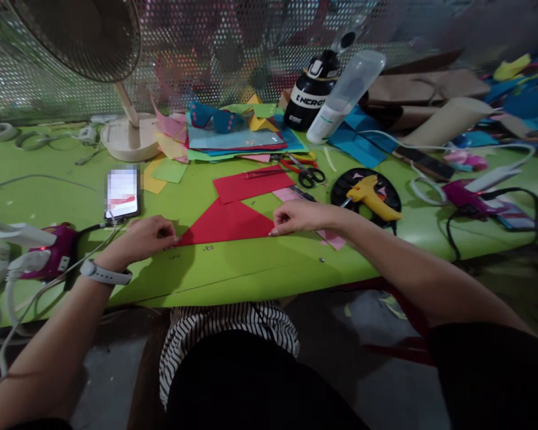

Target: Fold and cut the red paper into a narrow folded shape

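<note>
A red paper triangle (pixel 228 222) lies on the green table (pixel 251 269) with its long edge toward me. At its left corner, my left hand (pixel 152 234) pinches the paper between thumb and finger. The fingers of my right hand (pixel 296 216) are closed on the opposite corner. Just behind the triangle's tip rests a red paper rectangle (pixel 233 186), with thin tweezers (pixel 264 172) lying across it. Pink paper strips (pixel 332 240) stick out from under my right wrist.
Black scissors (pixel 311 177) and a yellow glue gun (pixel 372 200) on a round black tray lie to the right. A phone (pixel 122 192), a fan (pixel 130 134) and a purple power strip (pixel 56 251) stand left. Bottles (pixel 311 98) and stacked paper (pixel 233 138) fill the back.
</note>
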`<action>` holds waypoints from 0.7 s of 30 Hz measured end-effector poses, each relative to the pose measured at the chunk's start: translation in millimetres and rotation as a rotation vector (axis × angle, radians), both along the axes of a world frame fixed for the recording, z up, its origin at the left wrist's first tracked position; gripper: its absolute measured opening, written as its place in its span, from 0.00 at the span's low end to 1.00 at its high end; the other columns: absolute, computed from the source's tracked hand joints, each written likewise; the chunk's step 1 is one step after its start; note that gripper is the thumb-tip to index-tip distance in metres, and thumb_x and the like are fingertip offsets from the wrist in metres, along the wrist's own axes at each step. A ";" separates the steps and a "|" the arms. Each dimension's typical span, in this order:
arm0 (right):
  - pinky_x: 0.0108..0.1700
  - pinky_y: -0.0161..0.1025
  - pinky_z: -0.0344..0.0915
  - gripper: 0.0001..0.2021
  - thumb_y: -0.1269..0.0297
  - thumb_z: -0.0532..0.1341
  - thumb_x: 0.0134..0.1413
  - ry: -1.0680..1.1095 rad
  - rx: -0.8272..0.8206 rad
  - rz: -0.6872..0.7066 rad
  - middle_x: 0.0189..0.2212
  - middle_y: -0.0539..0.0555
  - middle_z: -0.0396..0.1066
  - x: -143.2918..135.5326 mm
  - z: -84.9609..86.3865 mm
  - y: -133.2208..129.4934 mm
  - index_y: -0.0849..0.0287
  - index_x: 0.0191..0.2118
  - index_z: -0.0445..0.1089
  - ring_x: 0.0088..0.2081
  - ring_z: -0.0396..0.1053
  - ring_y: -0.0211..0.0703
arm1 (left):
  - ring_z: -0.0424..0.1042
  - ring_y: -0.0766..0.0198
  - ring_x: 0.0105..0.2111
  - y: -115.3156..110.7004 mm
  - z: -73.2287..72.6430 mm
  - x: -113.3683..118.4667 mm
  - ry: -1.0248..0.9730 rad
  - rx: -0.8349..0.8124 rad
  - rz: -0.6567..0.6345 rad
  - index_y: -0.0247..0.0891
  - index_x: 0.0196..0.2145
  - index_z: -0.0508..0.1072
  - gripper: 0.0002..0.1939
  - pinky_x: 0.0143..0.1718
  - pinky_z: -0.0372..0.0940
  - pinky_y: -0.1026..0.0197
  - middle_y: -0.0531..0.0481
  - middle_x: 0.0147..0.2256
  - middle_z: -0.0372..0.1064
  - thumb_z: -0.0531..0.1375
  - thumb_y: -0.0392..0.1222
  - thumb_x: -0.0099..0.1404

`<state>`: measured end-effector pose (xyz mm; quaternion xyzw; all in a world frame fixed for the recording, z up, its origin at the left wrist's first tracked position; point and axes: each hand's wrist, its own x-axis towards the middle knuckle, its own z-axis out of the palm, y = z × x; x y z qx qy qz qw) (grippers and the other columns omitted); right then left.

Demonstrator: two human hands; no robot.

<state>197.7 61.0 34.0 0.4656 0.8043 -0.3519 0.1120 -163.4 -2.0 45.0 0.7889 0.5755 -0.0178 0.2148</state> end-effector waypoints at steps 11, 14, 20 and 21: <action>0.28 0.37 0.51 0.16 0.48 0.62 0.49 0.006 0.017 0.040 0.23 0.51 0.67 -0.1 -0.4 2.1 0.57 0.25 0.65 0.26 0.61 0.39 | 0.45 0.56 0.68 -30.0 -12.1 50.2 0.138 0.341 -0.296 0.42 0.68 0.49 0.37 0.67 0.42 0.45 0.45 0.69 0.45 0.44 0.23 0.63; 0.28 0.37 0.51 0.16 0.49 0.62 0.49 0.000 0.013 0.047 0.22 0.50 0.66 -0.4 -0.3 2.1 0.57 0.24 0.64 0.26 0.60 0.38 | 0.47 0.52 0.67 -37.3 -22.7 80.7 0.178 0.197 -0.277 0.40 0.66 0.54 0.33 0.64 0.51 0.44 0.41 0.68 0.48 0.43 0.24 0.65; 0.28 0.37 0.52 0.16 0.49 0.62 0.49 0.022 0.013 0.047 0.24 0.51 0.67 1.7 -3.2 1.8 0.57 0.26 0.65 0.28 0.62 0.39 | 0.45 0.30 0.66 -57.9 -26.3 131.7 0.198 0.220 0.019 0.27 0.65 0.55 0.36 0.59 0.48 0.26 0.24 0.66 0.46 0.49 0.58 0.70; 0.29 0.37 0.52 0.16 0.49 0.62 0.49 0.024 0.007 0.040 0.25 0.51 0.68 2.0 -3.6 1.4 0.57 0.26 0.66 0.28 0.62 0.39 | 0.44 0.29 0.66 -61.1 -27.8 135.6 0.180 0.242 0.041 0.27 0.65 0.55 0.42 0.58 0.47 0.25 0.22 0.65 0.46 0.48 0.65 0.67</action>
